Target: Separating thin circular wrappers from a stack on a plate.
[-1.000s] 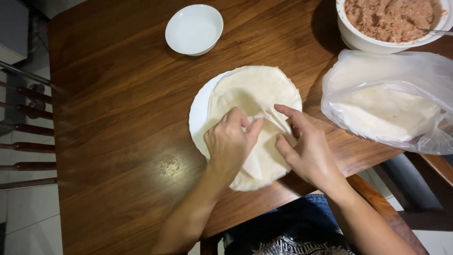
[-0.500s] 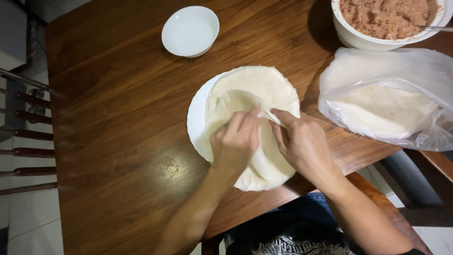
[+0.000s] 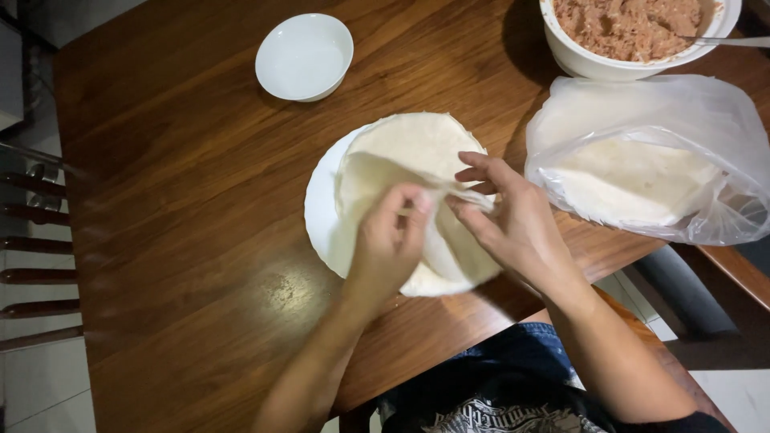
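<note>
While you've got both hands over the white plate [image 3: 321,216], the thing to watch is that top wrapper sheet [image 3: 377,172]. Your left hand [image 3: 389,244] is pinching its lifted edge between thumb and fingertips, and your right hand [image 3: 509,220] is pinching the same edge just to the right, its other fingers fanned out loosely. So the sheet sits directly under and between your hands, with the peeled flap running left to right across the stack of wrappers [image 3: 417,140] (the rest of the stack lies flat on the plate, near the table's [image 3: 160,160] front edge). Neither hand is really nearer; both are touching it, and the still-stuck part lies on the far side of your fingers.

Other stuff around: a small empty white bowl [image 3: 303,56] far left, a big bowl of ground filling [image 3: 634,28] with a spoon handle [image 3: 734,40] far right, and a clear plastic bag [image 3: 650,156] with more wrappers just right of the plate.
</note>
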